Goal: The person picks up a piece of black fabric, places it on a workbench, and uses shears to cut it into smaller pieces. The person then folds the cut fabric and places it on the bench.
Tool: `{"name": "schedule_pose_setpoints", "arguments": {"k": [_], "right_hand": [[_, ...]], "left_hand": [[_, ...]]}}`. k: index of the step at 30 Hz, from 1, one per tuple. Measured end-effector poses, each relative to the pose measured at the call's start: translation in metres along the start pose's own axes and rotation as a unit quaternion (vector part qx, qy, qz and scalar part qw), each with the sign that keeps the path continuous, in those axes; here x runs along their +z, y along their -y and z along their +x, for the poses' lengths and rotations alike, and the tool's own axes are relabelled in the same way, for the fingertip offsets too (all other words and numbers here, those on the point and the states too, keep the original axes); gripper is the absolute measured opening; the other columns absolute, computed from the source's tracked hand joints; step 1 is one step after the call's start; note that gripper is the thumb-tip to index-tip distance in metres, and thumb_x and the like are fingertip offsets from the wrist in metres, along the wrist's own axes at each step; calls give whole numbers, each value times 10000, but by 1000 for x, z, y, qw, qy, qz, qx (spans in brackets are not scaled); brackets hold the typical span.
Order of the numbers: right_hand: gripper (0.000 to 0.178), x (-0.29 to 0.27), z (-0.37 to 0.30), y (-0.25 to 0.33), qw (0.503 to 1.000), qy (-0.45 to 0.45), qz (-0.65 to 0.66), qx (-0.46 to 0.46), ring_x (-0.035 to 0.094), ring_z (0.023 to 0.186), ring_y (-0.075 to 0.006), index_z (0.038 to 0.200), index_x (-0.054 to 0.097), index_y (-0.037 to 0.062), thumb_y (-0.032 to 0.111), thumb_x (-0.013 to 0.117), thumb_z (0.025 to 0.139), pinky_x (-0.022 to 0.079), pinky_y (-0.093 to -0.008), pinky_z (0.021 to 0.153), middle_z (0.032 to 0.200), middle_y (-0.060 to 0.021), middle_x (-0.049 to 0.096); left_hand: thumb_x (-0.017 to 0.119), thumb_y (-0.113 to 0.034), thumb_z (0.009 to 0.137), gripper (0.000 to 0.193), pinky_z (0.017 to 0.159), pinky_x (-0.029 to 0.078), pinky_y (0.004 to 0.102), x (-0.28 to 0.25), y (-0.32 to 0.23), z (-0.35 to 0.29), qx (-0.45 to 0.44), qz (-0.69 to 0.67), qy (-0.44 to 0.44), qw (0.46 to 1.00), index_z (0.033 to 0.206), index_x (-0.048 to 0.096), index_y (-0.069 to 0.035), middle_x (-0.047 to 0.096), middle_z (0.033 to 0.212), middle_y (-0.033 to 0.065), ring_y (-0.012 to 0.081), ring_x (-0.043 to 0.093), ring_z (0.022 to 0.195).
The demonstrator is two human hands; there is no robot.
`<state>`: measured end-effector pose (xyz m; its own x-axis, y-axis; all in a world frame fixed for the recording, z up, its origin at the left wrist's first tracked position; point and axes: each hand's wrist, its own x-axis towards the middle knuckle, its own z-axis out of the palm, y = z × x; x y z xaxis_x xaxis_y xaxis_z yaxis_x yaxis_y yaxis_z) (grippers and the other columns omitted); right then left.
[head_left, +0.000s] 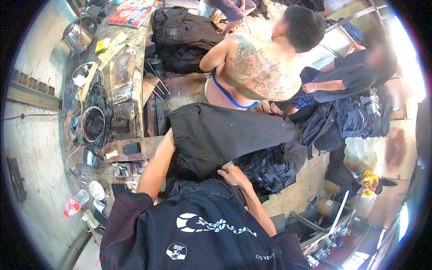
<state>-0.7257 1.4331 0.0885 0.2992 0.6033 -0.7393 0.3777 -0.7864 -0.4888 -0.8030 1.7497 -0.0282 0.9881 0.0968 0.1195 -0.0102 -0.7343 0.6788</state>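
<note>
A black garment (pixel 216 132) is stretched out across the space in front of me, with a gathered edge at its left end. My left forearm (pixel 157 164) reaches up to that end, and the hand itself is hidden by the cloth. At the garment's lower edge, the curled fingers of my right hand (pixel 232 173) pinch the fabric. More dark cloth (pixel 265 168) lies bunched beneath and to the right of it. Further dark fabric (pixel 204 186) rests on my lap, below the right hand.
Ahead sits a person with a tattooed bare back (pixel 261 67), beside a dark cloth heap (pixel 184 36). Another person (pixel 342 76) sits at the right near stacked dark pieces (pixel 360 112). A cluttered wooden table (pixel 135 76) with a round pot (pixel 93 122) stands left. A bottle (pixel 76 203) is lower left.
</note>
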Motion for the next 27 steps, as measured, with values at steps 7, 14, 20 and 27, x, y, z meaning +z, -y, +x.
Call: {"name": "schedule_pose_setpoints", "arguments": {"k": [7,14,20,27], "right_hand": [[326,2,-2,54,992,-9,-55,-109,730,980,-465,1103,778,13,294,650,998,567,-505,885,996,-271,759],[352,-29,-8,36,988,25,44,-147,773,935,-299,1165,782,9,315,684,1022,588,-412,864,988,-229,783],[343,-181,-4,-71,948,-307,21,-79,754,1045,-304,1236,750,18,275,722,1011,579,-427,942,1146,-197,777],[509,-282,81,-182,944,-289,-96,-129,661,1079,-515,1227,675,10,471,489,1115,508,-554,941,1113,-318,704]], "left_hand": [[601,-238,1038,455,1171,413,420,-48,25,-16,-106,-149,53,982,1447,611,-39,605,1500,139,274,562,1362],[607,-202,1044,407,1090,490,407,-87,-1,-28,-191,-261,111,940,1407,635,-21,639,1460,144,260,611,1301],[619,-157,1035,373,1081,507,423,-140,-93,-111,-376,-129,-192,897,1376,649,-8,668,1407,178,304,636,1283],[568,-493,1049,784,1258,312,514,-28,-151,11,-372,176,-194,891,1603,381,30,465,1606,261,380,432,1509]]}}
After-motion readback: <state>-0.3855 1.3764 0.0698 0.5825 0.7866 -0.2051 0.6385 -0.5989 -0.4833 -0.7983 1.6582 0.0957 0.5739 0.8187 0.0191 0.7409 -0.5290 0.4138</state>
